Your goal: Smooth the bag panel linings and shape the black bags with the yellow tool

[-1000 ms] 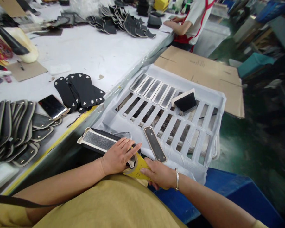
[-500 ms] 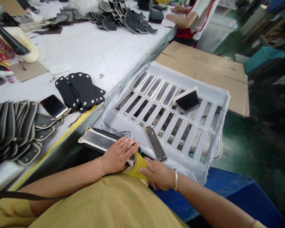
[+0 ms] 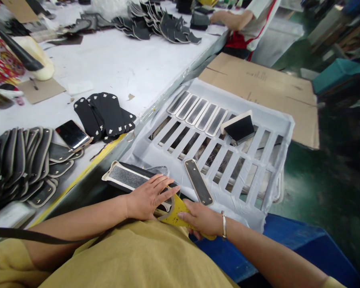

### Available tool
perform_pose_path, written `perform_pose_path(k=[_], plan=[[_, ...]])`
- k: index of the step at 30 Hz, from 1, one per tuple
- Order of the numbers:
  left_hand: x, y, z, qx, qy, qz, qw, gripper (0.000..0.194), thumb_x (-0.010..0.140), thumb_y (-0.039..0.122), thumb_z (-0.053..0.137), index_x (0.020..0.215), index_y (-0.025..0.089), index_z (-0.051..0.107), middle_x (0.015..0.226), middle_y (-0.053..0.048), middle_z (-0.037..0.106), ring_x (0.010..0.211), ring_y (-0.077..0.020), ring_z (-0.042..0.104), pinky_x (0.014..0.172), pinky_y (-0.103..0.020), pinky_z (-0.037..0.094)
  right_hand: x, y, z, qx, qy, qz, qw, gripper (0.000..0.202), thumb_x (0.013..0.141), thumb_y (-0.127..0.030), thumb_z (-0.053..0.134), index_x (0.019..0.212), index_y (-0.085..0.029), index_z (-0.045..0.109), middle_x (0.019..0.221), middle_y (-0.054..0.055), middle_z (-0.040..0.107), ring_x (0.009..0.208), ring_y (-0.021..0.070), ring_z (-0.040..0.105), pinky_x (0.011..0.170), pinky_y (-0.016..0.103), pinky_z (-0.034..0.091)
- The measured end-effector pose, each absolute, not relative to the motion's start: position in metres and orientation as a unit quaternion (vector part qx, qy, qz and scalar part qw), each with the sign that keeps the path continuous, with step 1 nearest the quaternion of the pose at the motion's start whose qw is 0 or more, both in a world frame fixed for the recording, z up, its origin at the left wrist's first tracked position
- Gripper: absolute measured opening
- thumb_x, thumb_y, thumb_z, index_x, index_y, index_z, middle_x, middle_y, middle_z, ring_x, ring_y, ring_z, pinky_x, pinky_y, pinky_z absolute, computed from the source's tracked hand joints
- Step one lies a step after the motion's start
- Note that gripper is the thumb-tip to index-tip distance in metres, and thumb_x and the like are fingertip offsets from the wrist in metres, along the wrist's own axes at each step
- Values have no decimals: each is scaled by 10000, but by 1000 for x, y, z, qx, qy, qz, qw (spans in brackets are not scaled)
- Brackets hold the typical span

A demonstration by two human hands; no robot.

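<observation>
My left hand [image 3: 147, 196] lies over the near end of a long grey-topped strip [image 3: 123, 176] with a whitish rim, its fingers stretched out. The strip rests on a dark block that juts out at the table's edge. My right hand [image 3: 202, 218] is wrapped around a yellow scraper-like tool [image 3: 173, 214] with a curved notch at its wide end. That wide end touches the strip's near end, beside my left fingers. Just beyond my right hand, a dark panel with small metal studs [image 3: 198, 182] lies on the tray's near edge. My left thumb is mostly hidden.
A slatted grey tray [image 3: 243, 188] bears several white-rimmed strips [image 3: 198, 112] and a tilted black-and-cream piece [image 3: 240, 127]. On the white table [image 3: 105, 66] lie a phone [image 3: 73, 135], black panels [image 3: 109, 114] and studded panels [image 3: 21, 164]. A co-worker [image 3: 243, 28] stands beyond cardboard [image 3: 267, 88].
The view has shifted slightly, so most things sit a little further right. My hands keep nearly the same pose on the strip and the yellow tool. The co-worker's arm has moved.
</observation>
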State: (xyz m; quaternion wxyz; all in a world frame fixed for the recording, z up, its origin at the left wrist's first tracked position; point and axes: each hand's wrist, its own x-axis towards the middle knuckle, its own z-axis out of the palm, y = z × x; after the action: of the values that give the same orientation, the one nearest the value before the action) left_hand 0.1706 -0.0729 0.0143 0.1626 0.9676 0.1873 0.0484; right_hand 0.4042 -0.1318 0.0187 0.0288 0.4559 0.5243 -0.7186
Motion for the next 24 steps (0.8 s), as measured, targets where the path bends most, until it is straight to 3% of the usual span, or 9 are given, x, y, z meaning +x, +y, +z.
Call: perform_pose_path(k=[7, 18, 24], plan=[[172, -73, 11, 965, 200, 53, 163, 1077, 580, 513, 726, 1417, 100, 188, 1309, -214, 400, 1251, -343, 331, 1087, -531, 190, 405, -129, 15, 440, 518, -734, 13, 273, 911, -461, 377, 965, -195, 364, 604, -44, 557, 363, 84, 495, 321, 173, 392], [172, -73, 9, 971, 191, 52, 136, 1051, 628, 560, 696, 1426, 106, 187, 1321, -239, 375, 1257, -367, 324, 1069, -548, 217, 412, -123, 12, 419, 526, -740, 23, 304, 909, -487, 392, 979, -192, 377, 620, -47, 559, 375, 68, 496, 325, 149, 383], [176, -67, 22, 975, 185, -8, 122, 987, 654, 406, 735, 1437, 191, 172, 1362, -214, 354, 1263, -349, 343, 1043, -492, 292, 413, -128, 9, 418, 519, -745, 4, 277, 917, -460, 386, 969, -187, 386, 611, -40, 553, 373, 68, 493, 317, 148, 368]])
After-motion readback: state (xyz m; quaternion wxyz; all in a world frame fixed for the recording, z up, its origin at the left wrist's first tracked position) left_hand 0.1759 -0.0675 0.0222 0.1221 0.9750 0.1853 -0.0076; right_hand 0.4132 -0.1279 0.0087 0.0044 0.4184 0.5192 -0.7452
